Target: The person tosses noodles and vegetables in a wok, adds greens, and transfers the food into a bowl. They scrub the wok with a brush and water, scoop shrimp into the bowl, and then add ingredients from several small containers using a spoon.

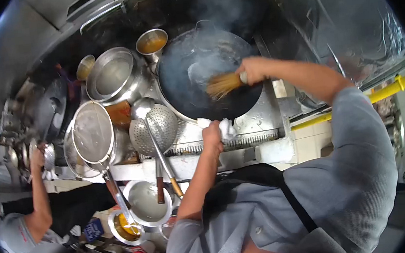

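Observation:
A large dark wok (179,87) sits on the steel range, with steam rising out of it and a pale wet patch inside. My right hand (254,70) is closed round the handle end of a straw wok brush (224,85), whose bristles are over the inside of the wok. At the wok's near rim, my left hand (212,137) is closed on a folded white cloth (227,131). The wok's near handle seems covered by the cloth and hand. A second loop handle (205,25) stands up at the far rim.
Left of the wok stand a steel pot (112,74) and a cup of orange liquid (152,43). A perforated skimmer (156,131), a ladle (142,108) and a mesh strainer (92,129) lie nearer. A co-worker (17,232) stands at the far left. A yellow pipe (380,94) runs along the right.

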Motion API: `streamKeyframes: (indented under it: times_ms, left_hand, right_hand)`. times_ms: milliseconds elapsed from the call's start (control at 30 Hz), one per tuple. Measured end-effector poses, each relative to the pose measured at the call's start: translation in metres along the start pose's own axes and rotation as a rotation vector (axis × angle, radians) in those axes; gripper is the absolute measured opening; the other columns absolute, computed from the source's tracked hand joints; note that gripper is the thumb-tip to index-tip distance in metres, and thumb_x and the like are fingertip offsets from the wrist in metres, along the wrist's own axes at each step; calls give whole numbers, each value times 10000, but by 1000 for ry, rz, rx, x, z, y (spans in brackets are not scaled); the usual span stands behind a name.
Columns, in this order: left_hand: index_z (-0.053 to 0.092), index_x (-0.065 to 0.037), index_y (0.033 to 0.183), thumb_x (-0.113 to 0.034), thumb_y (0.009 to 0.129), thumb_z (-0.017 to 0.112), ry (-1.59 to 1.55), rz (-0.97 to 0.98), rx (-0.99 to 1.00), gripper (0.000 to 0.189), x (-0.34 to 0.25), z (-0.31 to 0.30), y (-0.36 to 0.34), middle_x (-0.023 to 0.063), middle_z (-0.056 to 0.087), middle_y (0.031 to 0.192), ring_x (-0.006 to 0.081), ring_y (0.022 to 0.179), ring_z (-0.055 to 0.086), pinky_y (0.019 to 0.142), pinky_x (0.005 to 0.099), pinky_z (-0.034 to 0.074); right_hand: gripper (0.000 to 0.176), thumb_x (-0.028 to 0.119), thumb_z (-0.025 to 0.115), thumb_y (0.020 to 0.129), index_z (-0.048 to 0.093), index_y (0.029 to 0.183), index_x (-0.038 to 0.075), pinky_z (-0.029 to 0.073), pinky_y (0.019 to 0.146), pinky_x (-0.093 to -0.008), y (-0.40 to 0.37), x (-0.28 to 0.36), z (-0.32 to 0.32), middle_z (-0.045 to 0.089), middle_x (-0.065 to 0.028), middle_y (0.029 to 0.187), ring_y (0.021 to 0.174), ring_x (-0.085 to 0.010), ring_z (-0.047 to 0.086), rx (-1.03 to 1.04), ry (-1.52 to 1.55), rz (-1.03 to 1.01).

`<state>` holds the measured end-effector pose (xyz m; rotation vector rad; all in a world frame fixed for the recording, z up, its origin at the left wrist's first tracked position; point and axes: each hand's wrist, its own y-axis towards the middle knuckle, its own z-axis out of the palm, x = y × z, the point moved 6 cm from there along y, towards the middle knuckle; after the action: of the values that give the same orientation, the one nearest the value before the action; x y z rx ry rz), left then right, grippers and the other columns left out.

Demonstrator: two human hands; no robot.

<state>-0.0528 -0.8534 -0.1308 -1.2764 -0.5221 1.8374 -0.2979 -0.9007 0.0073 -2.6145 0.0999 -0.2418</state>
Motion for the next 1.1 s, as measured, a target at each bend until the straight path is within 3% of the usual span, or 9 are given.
streamKeyframes:
  times_ms: [167,267,367,500,600,767,833,1000,1100]
  left_hand:
    - [598,12,886,-181,842,491,87,-13,24,225,-3,1,-3,135,625,800,273,682,639,612,421,530]
    - [600,29,878,-165,831,518,37,12,26,216,2,4,-3,126,626,794,266,664,634,589,418,518]
    - [576,8,975,-177,862,471,137,51,28,241,6,-14,25,129,633,865,271,724,644,628,423,545]
    - [576,8,1000,-188,873,425,147,32,26,278,8,-18,35,137,641,893,277,736,643,609,440,542]
    - [578,7,1008,-197,880,406,193,54,52,297,13,-23,45,136,646,910,279,742,644,605,443,543]
    - [602,5,1010,-193,862,487,254,254,-31,273,-10,-33,18,102,634,868,254,743,639,633,399,540]
    - [609,94,1006,-193,848,535,222,335,-66,336,-33,-52,-18,155,645,928,227,784,631,706,371,502]
    - [627,101,800,-149,752,566,637,500,-335,262,-88,-59,-106,103,622,780,191,671,572,607,359,436]
    - [600,69,721,-142,733,563,641,546,-281,215,-107,-56,-124,80,591,691,181,601,539,568,352,420]
  right_hand:
    - [660,127,725,664,550,1294,225,521,409,-358,94,11,-17,669,-153,864,587,-248,637,-242,489,142]
    - [723,148,741,644,523,1327,239,493,398,-355,38,25,26,660,-157,874,499,-259,601,-85,559,43]
    - [616,137,712,627,622,1219,284,500,865,-380,-27,5,21,681,-121,1022,1017,-259,632,-36,-85,-37]
    - [222,202,685,709,721,884,71,549,712,-394,-35,7,-72,702,-133,915,855,-287,682,-342,205,210]
    - [670,167,737,676,524,1311,200,568,500,-419,90,21,10,644,-128,1040,748,-304,651,-205,897,47]
    - [725,84,721,670,482,1354,118,505,399,-339,0,73,107,637,-139,952,567,-205,588,-35,683,-256]
    - [713,145,753,660,515,1332,149,551,468,-348,-129,41,66,633,-126,1123,755,-226,641,102,657,-120]
    - [648,153,755,655,558,1271,117,559,466,-418,-165,-78,38,627,-137,1048,665,-270,630,-152,584,259]
    - [660,102,704,731,490,1349,189,472,445,-342,-169,-100,25,633,-93,925,555,-188,553,-438,1251,387]
